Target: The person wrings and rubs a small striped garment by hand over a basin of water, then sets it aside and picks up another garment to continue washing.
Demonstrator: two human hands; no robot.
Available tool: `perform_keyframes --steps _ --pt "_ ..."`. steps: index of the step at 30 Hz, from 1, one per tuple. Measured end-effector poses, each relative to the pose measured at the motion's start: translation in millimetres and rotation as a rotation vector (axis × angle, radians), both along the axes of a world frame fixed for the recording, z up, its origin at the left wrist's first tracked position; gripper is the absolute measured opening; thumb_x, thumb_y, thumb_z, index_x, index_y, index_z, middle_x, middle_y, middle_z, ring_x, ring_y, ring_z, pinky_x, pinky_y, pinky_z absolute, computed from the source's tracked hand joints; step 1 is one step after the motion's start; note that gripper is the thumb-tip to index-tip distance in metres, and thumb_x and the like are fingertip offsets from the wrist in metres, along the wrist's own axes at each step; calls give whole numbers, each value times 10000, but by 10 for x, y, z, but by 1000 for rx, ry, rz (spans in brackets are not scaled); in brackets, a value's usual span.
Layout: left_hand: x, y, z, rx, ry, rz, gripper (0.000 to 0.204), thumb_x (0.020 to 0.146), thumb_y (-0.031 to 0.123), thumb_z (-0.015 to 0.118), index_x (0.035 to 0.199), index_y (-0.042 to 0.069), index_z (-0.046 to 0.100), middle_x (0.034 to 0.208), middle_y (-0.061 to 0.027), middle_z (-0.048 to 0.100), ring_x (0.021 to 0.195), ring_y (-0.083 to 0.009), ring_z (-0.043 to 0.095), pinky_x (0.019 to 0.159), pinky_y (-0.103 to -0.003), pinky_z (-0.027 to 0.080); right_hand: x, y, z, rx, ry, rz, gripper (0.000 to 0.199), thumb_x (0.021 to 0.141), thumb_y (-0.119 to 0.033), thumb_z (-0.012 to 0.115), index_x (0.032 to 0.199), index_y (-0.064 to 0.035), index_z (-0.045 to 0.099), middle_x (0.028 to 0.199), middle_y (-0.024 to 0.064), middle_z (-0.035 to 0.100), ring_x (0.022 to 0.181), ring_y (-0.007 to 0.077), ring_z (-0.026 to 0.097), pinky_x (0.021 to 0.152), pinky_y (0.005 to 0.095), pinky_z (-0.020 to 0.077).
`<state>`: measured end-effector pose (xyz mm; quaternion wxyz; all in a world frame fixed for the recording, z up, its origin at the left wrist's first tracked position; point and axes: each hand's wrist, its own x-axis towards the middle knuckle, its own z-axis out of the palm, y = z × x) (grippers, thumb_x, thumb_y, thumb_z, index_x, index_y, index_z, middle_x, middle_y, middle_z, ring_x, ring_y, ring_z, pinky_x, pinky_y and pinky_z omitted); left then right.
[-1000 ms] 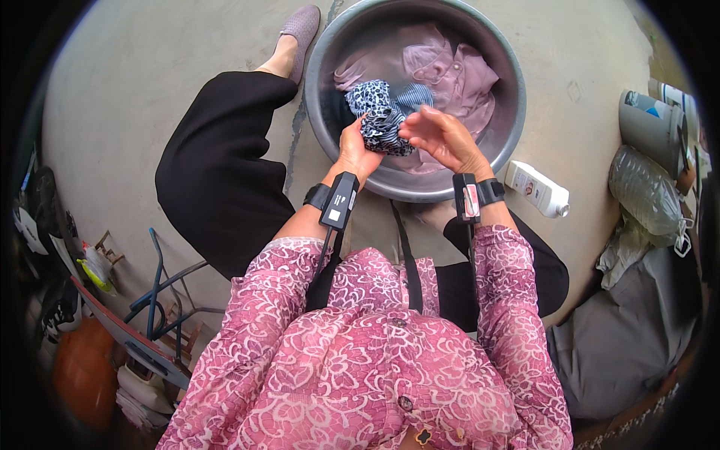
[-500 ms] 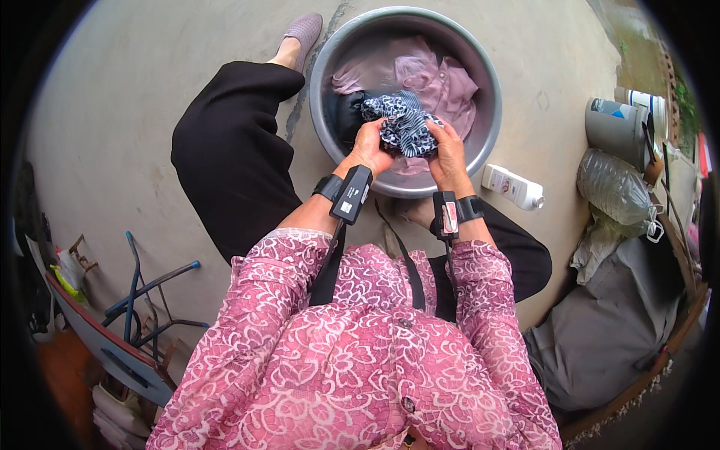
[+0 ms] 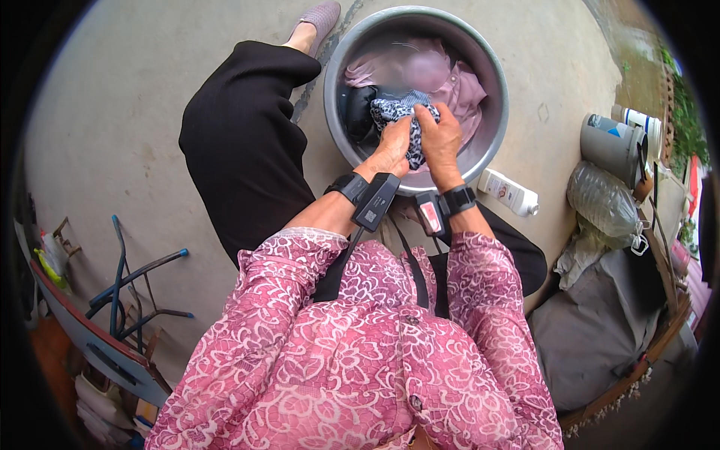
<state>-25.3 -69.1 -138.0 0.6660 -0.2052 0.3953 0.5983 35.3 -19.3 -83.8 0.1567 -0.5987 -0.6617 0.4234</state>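
My left hand (image 3: 392,147) and my right hand (image 3: 439,138) are both closed on a bunched blue, black and white patterned cloth (image 3: 388,111), part leopard-spotted and part striped. They hold it close together over the near half of a round grey metal basin (image 3: 333,90). Wet pink clothing (image 3: 463,91) lies in water in the basin, with a rounded bulge in its middle. A black item (image 3: 360,112), its kind unclear, rests at the basin's left wall. Some of the cloth is hidden behind my fingers.
A white bottle (image 3: 508,192) lies just right of the basin. Farther right are a grey bucket (image 3: 611,146), a large clear plastic bottle (image 3: 600,196) and a grey sheet (image 3: 592,330). Blue metal legs (image 3: 120,277) stick out at the left.
My hands have come closer together and turned, bunching the patterned cloth more tightly. The basin and surroundings have shifted slightly in view.
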Motion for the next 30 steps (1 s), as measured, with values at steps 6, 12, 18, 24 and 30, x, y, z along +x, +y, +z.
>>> perform_keyframes --steps 6,12,18,24,30 --pt "-228 -3 179 31 12 -33 299 897 355 484 901 75 586 823 -46 617 739 -163 603 653 -302 503 -15 -97 175 182 194 263 225 752 -197 668 857 -10 603 891 106 616 807 245 567 724 314 436" --pt "-48 23 220 8 4 18 248 875 289 536 904 47 580 842 -47 596 755 -165 580 693 -306 496 -6 -139 30 379 87 169 195 784 -205 642 789 -27 564 751 125 577 670 243 556 617 318 427" --pt "-14 40 253 -27 110 -34 236 912 256 473 932 47 580 834 -38 598 775 -146 593 666 -288 494 0 16 163 283 -32 192 245 772 -264 637 795 -30 569 790 148 578 704 313 536 617 388 416" --pt "-170 -139 -195 183 317 -197 305 874 297 493 986 19 552 883 -90 556 755 -177 540 637 -335 455 -54 -415 212 554 115 339 200 778 -233 637 786 -49 560 794 127 569 718 300 544 632 385 420" --pt "52 35 307 -41 64 -96 250 923 201 427 995 15 579 951 -60 614 819 -149 587 696 -286 486 123 104 -1 323 -133 149 230 831 -277 594 850 -48 578 655 156 556 626 306 543 606 368 428"
